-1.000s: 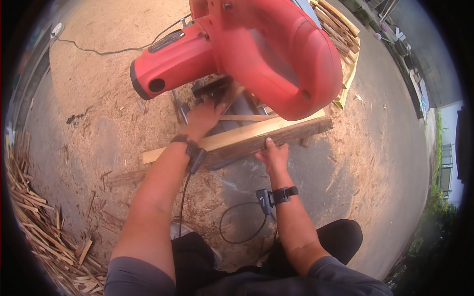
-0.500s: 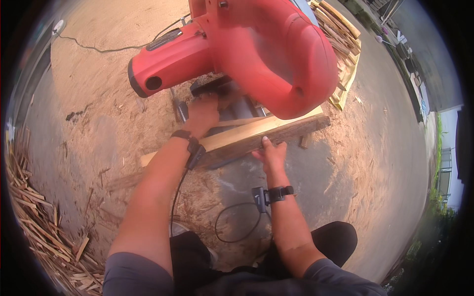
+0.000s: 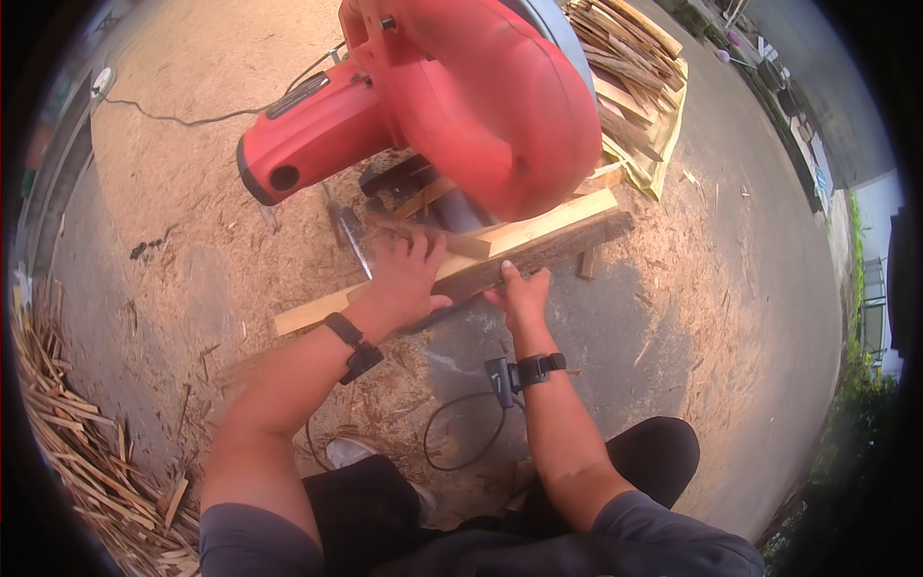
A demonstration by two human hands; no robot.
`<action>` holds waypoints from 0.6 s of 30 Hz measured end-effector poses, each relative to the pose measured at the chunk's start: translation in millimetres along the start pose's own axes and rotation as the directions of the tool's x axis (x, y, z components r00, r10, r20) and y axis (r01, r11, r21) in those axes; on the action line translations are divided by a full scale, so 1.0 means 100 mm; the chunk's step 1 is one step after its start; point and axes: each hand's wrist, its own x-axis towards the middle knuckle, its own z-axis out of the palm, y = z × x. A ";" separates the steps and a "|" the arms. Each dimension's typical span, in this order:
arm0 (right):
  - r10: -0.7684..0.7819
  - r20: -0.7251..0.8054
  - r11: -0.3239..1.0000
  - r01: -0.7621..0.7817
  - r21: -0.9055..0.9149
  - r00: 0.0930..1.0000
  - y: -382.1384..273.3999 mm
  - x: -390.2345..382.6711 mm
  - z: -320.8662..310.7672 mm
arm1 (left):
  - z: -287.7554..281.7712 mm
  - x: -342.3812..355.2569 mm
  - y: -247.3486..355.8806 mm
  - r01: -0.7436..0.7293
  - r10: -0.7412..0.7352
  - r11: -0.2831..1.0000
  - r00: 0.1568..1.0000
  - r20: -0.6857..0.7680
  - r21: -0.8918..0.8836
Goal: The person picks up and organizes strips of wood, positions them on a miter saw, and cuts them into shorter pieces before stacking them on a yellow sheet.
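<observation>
A red power saw (image 3: 339, 150) fills the upper middle, with wooden pieces and dark metal parts under it. A long timber (image 3: 567, 247), pale on top with dark bark along its near side, lies slanting below the saw. My left hand (image 3: 404, 274) is spread over the timber's left part, fingers apart, beside a shorter wooden piece (image 3: 469, 243) lying across it. My right hand (image 3: 520, 294) grips the near bark side of the timber, thumb on top.
A stack of wood strips (image 3: 639, 67) lies on yellow sheeting at upper right. Loose slats (image 3: 91, 442) pile at lower left. Sawdust (image 3: 192, 221) covers much of the floor. A power cord (image 3: 183, 120) runs at upper left; clutter lines the right edge.
My left hand has come out from under the saw toward me, fingers spread. A short wooden piece now shows on the timber. The saw appears slightly farther left and higher in the view.
</observation>
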 end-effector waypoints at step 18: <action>-0.193 0.072 0.827 0.202 -0.525 0.979 0.24 0.89 -0.07 | 0.37 0.14 -0.38 0.192 -0.223 0.967 0.954 -0.198 -0.167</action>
